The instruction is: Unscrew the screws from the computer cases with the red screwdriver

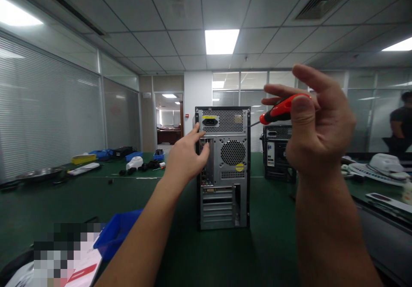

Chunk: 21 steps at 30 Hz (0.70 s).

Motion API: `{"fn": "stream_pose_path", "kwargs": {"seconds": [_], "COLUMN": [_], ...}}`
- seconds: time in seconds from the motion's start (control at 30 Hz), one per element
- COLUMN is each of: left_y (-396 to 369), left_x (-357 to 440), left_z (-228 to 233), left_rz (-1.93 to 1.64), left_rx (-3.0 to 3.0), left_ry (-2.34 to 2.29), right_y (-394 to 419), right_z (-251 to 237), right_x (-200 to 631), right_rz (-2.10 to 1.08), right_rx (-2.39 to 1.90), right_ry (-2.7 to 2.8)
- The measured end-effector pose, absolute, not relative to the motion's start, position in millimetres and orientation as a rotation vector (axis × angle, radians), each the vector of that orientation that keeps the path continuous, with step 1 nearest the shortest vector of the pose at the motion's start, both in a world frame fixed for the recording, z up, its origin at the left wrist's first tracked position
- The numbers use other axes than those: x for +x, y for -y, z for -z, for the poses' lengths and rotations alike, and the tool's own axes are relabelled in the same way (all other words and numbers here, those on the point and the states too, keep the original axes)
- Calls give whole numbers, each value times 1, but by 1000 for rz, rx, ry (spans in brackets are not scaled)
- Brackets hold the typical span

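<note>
Right hand (317, 128) grips a red screwdriver (280, 110); left hand (186, 156), fingers loose, touches the computer case (223, 167) edge.

The case (223, 167) shows bare grey sheet metal at its back, dull and perforated with mesh grilles. The screwdriver (279, 109) has a glossy red and black plastic handle and a thin metal shaft. The tabletop (273, 244) is matt green, cloth-like; the near left bin (117, 237) is smooth blue plastic.

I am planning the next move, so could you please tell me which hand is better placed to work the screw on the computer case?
Probably the right hand: it holds the screwdriver, tip toward the computer case. The left hand touches its edge.
</note>
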<state>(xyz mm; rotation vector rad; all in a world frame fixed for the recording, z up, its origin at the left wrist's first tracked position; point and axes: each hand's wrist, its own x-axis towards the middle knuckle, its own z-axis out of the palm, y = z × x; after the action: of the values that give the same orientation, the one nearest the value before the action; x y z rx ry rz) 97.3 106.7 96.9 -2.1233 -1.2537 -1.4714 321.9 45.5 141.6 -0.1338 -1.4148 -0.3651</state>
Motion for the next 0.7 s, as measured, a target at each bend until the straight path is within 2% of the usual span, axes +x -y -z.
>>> {"fn": "stream_pose_path", "kwargs": {"seconds": [0.27,0.7], "left_y": [-108,-110], "left_x": [99,98], "left_z": [-98,-95], "left_rz": [1446,1467], "left_rx": [-2123,-2103], "left_ry": [1248,1207], "right_y": [-49,-54], "right_z": [-142,-135], "right_x": [327,316], "right_rz": [141,160], "right_rx": [23,44], "right_ry": [1386,1321]}}
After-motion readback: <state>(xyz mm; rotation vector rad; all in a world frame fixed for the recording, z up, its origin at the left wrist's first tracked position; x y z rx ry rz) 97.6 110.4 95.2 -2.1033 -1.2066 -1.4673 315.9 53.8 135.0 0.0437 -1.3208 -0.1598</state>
